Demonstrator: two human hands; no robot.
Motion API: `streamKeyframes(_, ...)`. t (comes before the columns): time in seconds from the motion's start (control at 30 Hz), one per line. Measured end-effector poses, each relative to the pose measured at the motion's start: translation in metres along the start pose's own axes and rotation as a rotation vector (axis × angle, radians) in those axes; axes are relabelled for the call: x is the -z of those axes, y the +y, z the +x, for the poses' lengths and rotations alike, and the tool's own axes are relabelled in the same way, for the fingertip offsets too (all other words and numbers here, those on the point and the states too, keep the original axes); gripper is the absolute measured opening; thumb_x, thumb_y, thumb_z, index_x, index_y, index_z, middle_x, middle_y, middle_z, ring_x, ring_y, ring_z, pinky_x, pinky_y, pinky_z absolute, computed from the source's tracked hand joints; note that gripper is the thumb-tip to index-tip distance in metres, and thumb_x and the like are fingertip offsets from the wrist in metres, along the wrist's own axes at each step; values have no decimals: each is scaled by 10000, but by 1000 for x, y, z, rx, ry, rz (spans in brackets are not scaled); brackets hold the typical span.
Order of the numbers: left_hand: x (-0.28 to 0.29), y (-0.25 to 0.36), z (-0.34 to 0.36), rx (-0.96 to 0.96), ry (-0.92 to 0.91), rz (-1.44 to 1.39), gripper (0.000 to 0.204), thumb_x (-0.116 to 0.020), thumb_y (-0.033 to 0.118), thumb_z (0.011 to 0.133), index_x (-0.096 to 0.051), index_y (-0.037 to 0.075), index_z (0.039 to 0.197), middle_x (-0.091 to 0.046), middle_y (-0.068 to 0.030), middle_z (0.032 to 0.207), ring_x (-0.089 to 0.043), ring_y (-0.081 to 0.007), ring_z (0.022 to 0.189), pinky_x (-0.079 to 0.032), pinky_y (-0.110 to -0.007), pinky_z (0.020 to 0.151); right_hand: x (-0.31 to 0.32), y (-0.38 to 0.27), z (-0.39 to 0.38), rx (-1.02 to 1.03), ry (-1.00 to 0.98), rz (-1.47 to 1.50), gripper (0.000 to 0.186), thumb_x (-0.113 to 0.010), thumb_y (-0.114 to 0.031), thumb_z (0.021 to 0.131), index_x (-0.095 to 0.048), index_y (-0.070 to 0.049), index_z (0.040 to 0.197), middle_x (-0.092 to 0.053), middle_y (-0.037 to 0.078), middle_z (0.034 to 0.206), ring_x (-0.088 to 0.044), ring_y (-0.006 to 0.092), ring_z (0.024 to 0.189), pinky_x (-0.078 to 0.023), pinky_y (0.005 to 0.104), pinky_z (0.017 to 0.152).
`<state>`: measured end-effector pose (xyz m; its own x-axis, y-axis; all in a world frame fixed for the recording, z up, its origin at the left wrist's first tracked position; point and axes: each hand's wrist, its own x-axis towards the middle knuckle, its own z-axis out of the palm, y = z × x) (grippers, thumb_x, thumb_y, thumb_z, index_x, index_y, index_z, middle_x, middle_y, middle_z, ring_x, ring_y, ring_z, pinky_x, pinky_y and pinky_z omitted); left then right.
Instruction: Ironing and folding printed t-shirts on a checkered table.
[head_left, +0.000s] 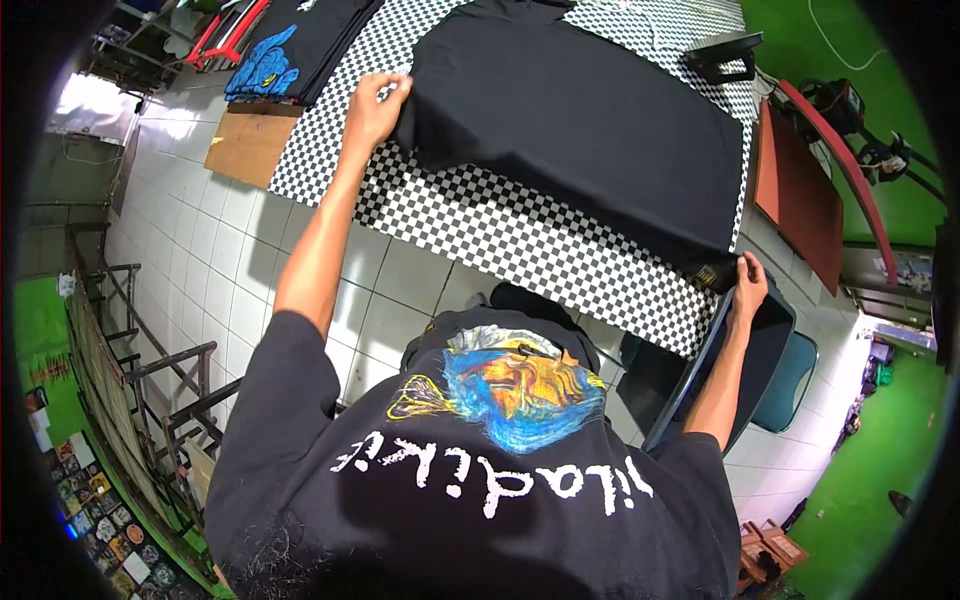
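A black T-shirt lies spread sideways across a table with a black-and-white checkered top. My left hand pinches the cloth at its left end, near the sleeve. At the near right corner, my right hand grips the hem between thumb and fingers, beside a small gold-coloured mark. The near edge of the cloth is slightly lifted and creased between my hands. No print shows on the upward side.
Black garments with a blue print lie at the far left, near red hangers. A black stand sits at the far right. A dark bin and a green chair stand right of the table; metal racks are at left.
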<state>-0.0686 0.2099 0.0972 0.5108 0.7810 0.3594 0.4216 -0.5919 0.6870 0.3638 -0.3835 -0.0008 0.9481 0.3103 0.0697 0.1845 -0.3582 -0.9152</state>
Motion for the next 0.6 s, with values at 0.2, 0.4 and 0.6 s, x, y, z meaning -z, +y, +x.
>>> streamKeyframes(0.2,-34,-6,34,183,305,-7,260,-690,242,942,-733,55,1118,-688,-174,1120,-617,-321,1118,-467,-406,995,-68,-44,35,203,247,-350,584,-797,-247,900,-570,-33,1393,-666,148,1247,-625,248,1157,-467,375,1042)
streamKeyframes(0.4,-19,-41,-82,242,256,172,257,-715,193,923,-717,56,1140,-664,-145,1125,-625,-306,1077,-483,-398,959,-210,-146,-45,320,-103,-291,263,-715,-79,896,-704,-30,1154,-708,110,1110,-684,227,1014,-537,340,923)
streamKeyframes(0.6,-17,-51,-91,327,193,153,305,-710,156,905,-689,61,1194,-653,-138,1138,-630,-291,1047,-504,-386,934,-374,-221,-96,636,-536,-57,251,-722,-65,824,-683,-54,1072,-670,137,1120,-628,361,1067,-504,428,938)
